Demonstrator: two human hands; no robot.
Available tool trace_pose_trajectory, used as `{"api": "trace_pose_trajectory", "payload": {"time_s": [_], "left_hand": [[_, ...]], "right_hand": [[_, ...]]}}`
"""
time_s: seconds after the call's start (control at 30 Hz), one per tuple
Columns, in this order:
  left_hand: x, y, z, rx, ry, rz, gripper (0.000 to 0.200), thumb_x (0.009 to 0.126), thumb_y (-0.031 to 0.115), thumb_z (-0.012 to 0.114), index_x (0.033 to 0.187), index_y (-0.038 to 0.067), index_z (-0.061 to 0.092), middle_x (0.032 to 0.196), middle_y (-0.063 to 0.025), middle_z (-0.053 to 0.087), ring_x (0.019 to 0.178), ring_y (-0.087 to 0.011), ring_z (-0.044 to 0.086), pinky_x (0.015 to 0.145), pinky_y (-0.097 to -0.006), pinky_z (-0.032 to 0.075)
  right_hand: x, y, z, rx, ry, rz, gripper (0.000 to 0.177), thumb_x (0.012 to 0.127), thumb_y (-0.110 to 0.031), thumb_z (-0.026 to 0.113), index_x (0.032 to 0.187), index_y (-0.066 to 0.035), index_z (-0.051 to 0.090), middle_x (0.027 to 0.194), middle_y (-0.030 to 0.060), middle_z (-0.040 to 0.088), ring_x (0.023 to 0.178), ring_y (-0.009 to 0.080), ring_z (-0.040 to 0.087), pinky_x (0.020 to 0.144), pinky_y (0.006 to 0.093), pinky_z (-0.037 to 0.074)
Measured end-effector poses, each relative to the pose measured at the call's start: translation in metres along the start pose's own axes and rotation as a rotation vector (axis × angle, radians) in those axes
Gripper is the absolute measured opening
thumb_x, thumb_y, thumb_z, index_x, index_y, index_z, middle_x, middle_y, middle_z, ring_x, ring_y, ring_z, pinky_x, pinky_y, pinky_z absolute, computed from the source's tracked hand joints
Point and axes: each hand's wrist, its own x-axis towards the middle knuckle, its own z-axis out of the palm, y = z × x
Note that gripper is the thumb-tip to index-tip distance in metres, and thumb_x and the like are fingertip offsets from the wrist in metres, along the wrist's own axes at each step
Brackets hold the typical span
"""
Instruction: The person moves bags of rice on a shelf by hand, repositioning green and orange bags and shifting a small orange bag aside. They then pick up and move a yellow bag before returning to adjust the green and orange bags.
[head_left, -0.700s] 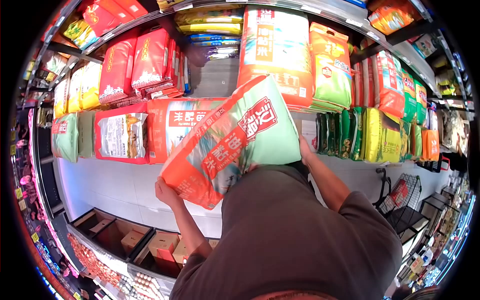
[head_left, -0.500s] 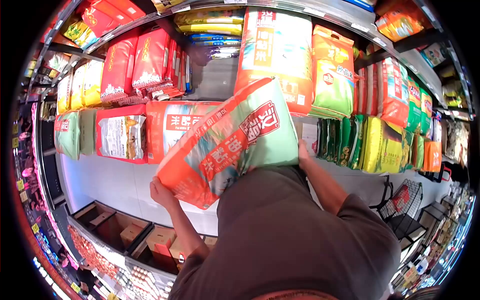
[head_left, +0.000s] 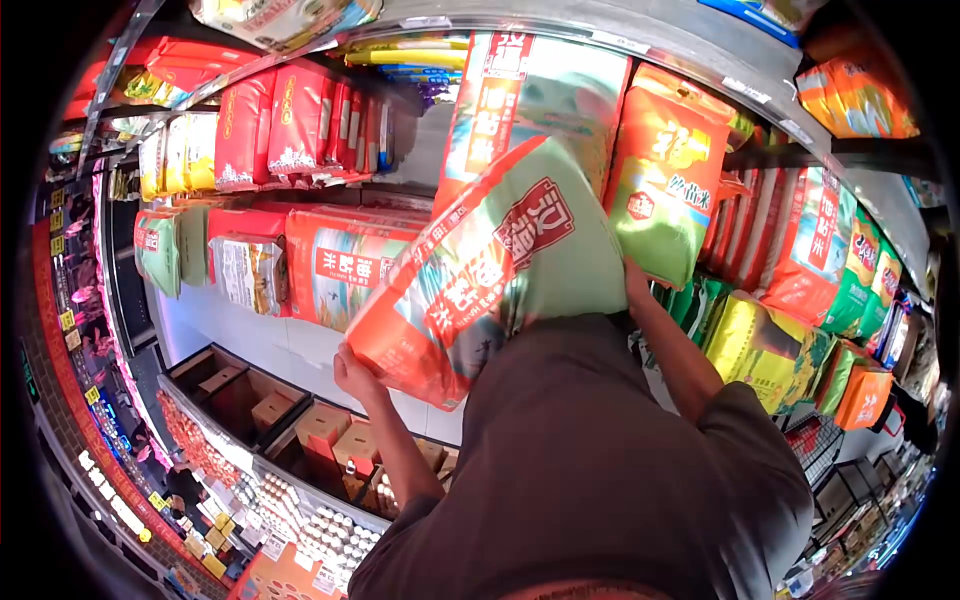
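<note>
A large orange and pale-green rice bag [head_left: 480,285] is tilted in front of my body, its green end raised to the right. My left hand [head_left: 355,370] grips the bag's lower orange corner. At the green end, my right hand [head_left: 637,288] holds the opposite side, its fingers partly hidden by the bag. Just behind stands another big orange and white rice bag [head_left: 570,110]. To its right is an orange and green rice bag [head_left: 660,175], close beyond my right hand.
Red rice bags [head_left: 300,115] and a lying orange bag [head_left: 345,265] fill the shelves to the left. Yellow bags [head_left: 760,345] sit low on the right. Behind my left arm are an egg display [head_left: 335,540] and cartons [head_left: 355,445]. A shopping cart [head_left: 815,445] stands at the right.
The held rice bag and both hands have shifted right in view, and the bag is nearer the upright bags. My view has turned, tilting the shelves. Both hands keep their hold.
</note>
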Motion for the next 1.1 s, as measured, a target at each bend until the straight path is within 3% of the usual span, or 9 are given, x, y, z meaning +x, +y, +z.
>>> {"api": "trace_pose_trajectory", "payload": {"time_s": [0.27,0.4,0.47,0.53,0.63,0.73,0.87,1.0,1.1], "left_hand": [[0.007,0.048,0.098,-0.473,0.022,-0.080,0.027,0.100,0.016,0.046,0.092,-0.005,0.063,0.087,-0.0090,0.064,0.075,-0.0166,0.060,0.066,-0.0305,0.050],[0.045,0.074,0.146,-0.478,0.042,-0.259,0.033,0.099,0.021,0.046,0.096,-0.006,0.063,0.094,-0.0125,0.065,0.079,-0.0195,0.064,0.067,-0.0320,0.053],[0.095,0.031,0.172,-0.364,-0.073,-0.159,0.038,0.099,0.026,0.045,0.100,-0.008,0.062,0.098,-0.0169,0.065,0.080,-0.0241,0.065,0.072,-0.0352,0.053],[0.188,-0.087,0.216,-0.068,-0.031,-0.033,0.039,0.096,0.025,0.045,0.100,-0.010,0.062,0.097,-0.0207,0.066,0.077,-0.0279,0.064,0.077,-0.0377,0.052],[0.216,-0.074,0.233,0.186,-0.172,-0.184,0.038,0.092,0.022,0.044,0.097,-0.011,0.061,0.093,-0.0223,0.066,0.075,-0.0301,0.063,0.077,-0.0405,0.049],[0.204,-0.055,0.234,0.014,-0.188,-0.225,0.034,0.089,0.019,0.044,0.091,-0.011,0.061,0.087,-0.0203,0.066,0.073,-0.0276,0.062,0.072,-0.0407,0.047],[0.204,-0.051,0.236,-0.159,-0.183,-0.279,0.030,0.087,0.018,0.047,0.080,-0.009,0.059,0.079,-0.0151,0.064,0.070,-0.0243,0.060,0.069,-0.0389,0.046],[0.222,-0.063,0.236,-0.073,-0.255,-0.283,0.028,0.085,0.016,0.048,0.078,-0.009,0.059,0.081,-0.0141,0.065,0.069,-0.0247,0.061,0.066,-0.0400,0.047],[0.230,-0.072,0.236,-0.013,-0.307,-0.284,0.028,0.083,0.016,0.048,0.080,-0.009,0.061,0.085,-0.0143,0.067,0.069,-0.0251,0.062,0.065,-0.0395,0.048]], "right_hand": [[-0.013,-0.159,-0.002,-0.071,0.037,-0.259,0.056,0.100,-0.044,0.029,0.131,-0.004,0.052,0.118,0.0150,0.061,0.104,0.0211,0.060,0.092,0.0355,0.046],[-0.052,-0.247,0.043,-0.001,0.031,-0.170,0.059,0.099,-0.043,0.028,0.131,0.001,0.049,0.122,0.0180,0.060,0.108,0.0241,0.060,0.095,0.0341,0.047],[-0.014,-0.265,0.055,0.074,0.005,-0.148,0.058,0.097,-0.042,0.031,0.131,0.002,0.049,0.121,0.0181,0.061,0.103,0.0263,0.063,0.089,0.0357,0.050],[0.066,-0.257,0.042,-0.152,0.333,-0.334,0.060,0.095,-0.045,0.034,0.127,0.003,0.053,0.117,0.0191,0.063,0.099,0.0276,0.065,0.084,0.0380,0.052],[0.119,-0.246,0.014,-0.147,0.821,-0.235,0.058,0.093,-0.046,0.038,0.109,0.004,0.063,0.106,0.0184,0.065,0.090,0.0264,0.066,0.081,0.0371,0.053],[0.103,-0.221,0.020,0.277,0.542,-0.469,0.052,0.094,-0.048,0.038,0.111,-0.005,0.060,0.099,0.0104,0.067,0.085,0.0230,0.067,0.074,0.0379,0.055],[0.033,-0.175,0.089,0.378,0.466,-0.468,0.054,0.095,-0.056,0.034,0.122,-0.013,0.054,0.099,0.0051,0.067,0.078,0.0186,0.065,0.066,0.0342,0.053],[0.021,-0.108,0.131,0.647,0.414,-0.231,0.059,0.096,-0.057,0.030,0.118,-0.010,0.059,0.106,0.0095,0.066,0.090,0.0252,0.064,0.079,0.0383,0.052],[0.000,-0.062,0.136,0.247,0.198,-0.067,0.055,0.098,-0.051,0.028,0.113,-0.007,0.059,0.117,0.0160,0.060,0.102,0.0333,0.061,0.094,0.0525,0.044]]}}
